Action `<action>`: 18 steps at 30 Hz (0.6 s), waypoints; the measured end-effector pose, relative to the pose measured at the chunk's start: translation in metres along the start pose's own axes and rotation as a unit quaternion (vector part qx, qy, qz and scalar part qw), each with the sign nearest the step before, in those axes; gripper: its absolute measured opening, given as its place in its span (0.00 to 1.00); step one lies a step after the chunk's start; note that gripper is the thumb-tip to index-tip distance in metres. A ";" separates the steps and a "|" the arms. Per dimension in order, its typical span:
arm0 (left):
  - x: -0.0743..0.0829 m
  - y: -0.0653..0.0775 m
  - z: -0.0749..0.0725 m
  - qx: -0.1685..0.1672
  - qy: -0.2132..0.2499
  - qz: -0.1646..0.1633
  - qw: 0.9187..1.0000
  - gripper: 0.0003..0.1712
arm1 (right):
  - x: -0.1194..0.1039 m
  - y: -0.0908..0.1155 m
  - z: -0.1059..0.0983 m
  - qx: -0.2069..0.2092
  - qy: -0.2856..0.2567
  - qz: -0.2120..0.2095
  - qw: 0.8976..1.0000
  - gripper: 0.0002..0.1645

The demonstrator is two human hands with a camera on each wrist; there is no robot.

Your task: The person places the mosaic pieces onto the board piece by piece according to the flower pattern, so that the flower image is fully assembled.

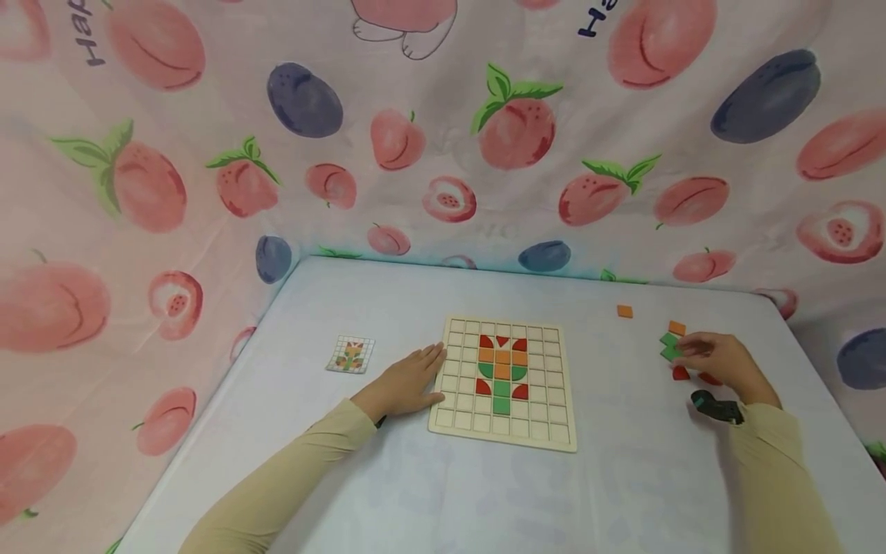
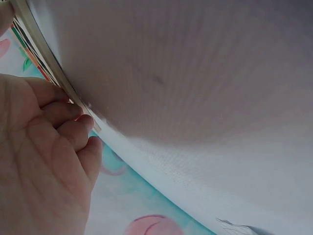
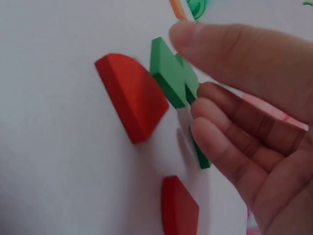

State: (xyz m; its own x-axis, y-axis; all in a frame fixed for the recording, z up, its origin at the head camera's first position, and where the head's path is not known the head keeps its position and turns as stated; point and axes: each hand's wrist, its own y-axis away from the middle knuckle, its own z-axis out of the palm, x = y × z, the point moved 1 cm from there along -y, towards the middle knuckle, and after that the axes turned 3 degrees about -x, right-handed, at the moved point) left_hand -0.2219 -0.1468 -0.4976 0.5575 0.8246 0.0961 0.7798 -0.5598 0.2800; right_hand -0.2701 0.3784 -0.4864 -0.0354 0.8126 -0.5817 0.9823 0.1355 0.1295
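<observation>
A square wooden grid board (image 1: 554,377) lies mid-table, with red, orange and green tiles forming a tulip-like pattern in its cells. My left hand (image 1: 404,385) touches the board's left edge with extended fingers and thumb. To the right, my right hand (image 1: 723,362) hovers by loose tiles, its thumb and loosely bent fingers apart with nothing visible between them. Close to those fingertips are green square tiles (image 1: 669,339). A rounded red tile (image 3: 132,95) and another red tile (image 3: 180,208) lie nearby in the right wrist view. An orange tile (image 1: 677,328) sits just beyond the green ones.
Left of the board lies a small pattern card (image 1: 351,354) showing a gridded flower. Another orange square (image 1: 625,311) lies alone toward the back right. A fruit-printed cloth (image 1: 429,154) hangs behind and left of the white table (image 1: 311,308).
</observation>
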 end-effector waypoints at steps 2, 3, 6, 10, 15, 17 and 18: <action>0.001 0.000 0.000 0.001 0.002 0.000 1.000 0.47 | 0.001 -0.003 0.002 -0.006 0.009 0.010 1.000 0.31; 0.001 0.000 0.000 0.000 0.001 -0.001 1.000 0.47 | 0.002 -0.005 0.003 -0.008 0.015 0.017 1.000 0.32; 0.001 0.000 0.000 0.000 -0.001 -0.003 1.000 0.47 | 0.004 -0.010 0.006 -0.014 0.023 0.030 0.999 0.30; 0.001 0.000 0.000 -0.001 -0.004 -0.003 1.000 0.47 | 0.004 -0.014 0.009 -0.020 0.024 0.026 0.999 0.26; 0.001 0.000 0.000 0.000 -0.005 -0.005 1.000 0.47 | -0.001 -0.015 0.010 -0.032 0.033 -0.005 0.999 0.22; 0.001 0.000 0.000 0.001 -0.002 -0.003 1.000 0.47 | -0.002 -0.015 0.010 -0.033 0.034 -0.008 0.999 0.22; 0.001 0.000 0.000 0.001 -0.003 -0.003 1.000 0.47 | -0.003 -0.014 0.009 -0.034 0.037 -0.010 0.999 0.22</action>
State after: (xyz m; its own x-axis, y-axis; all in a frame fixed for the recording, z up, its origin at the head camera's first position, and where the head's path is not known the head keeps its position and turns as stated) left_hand -0.2217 -0.1460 -0.4977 0.5550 0.8271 0.0884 0.7833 -0.5554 0.2792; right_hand -0.2823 0.3689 -0.4943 -0.0705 0.8484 -0.5246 0.9666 0.1879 0.1740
